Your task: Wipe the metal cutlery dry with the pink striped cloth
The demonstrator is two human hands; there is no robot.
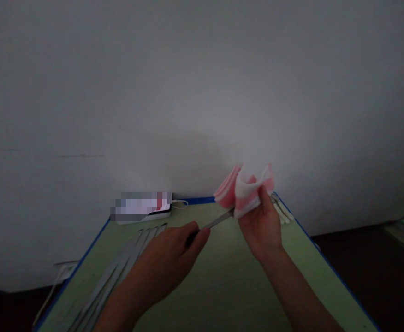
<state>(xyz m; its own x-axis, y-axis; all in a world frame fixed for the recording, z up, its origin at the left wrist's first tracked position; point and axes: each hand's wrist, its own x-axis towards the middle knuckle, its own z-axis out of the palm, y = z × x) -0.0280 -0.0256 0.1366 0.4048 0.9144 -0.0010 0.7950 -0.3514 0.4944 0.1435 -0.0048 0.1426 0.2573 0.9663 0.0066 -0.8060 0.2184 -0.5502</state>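
Note:
My left hand (pixel 177 258) is closed around one end of a slim, flat metal utensil (pixel 221 218), which slants up to the right. Its far end meets a pink-and-white cloth (pixel 248 196) and is hidden there, so I cannot tell its exact kind. The folded, bunched cloth is gripped in my right hand (pixel 262 226), thumb on its outer side. Both hands are above the green tabletop (pixel 222 276). Beside my left forearm lie several long metal utensils (pixel 119 265), side by side and partly covered by the arm.
A phone-like device (pixel 153 207) with a lit, blurred screen stands at the back left, a white cable (pixel 181 202) plugged in. Behind my right hand lie a few pale, slender handles (pixel 285 213). The blue-edged table meets a grey wall (pixel 202 92).

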